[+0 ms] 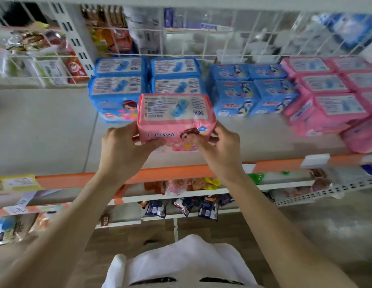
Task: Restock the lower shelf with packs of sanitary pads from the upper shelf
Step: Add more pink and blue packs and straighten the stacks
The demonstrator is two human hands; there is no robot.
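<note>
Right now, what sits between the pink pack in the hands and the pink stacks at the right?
In the head view, bare shelf separates the held pink pack from the pink stacks; blue packs stand farther back.

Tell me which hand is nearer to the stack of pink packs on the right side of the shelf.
Right. The right hand grips the held pink pack on the side facing the pink stack; the left hand grips its far side.

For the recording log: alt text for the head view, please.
Both hands, left hand and right hand, grip a pink plastic pack of sanitary pads over a grey shelf, before stacked blue packs and beside pink packs.
</note>
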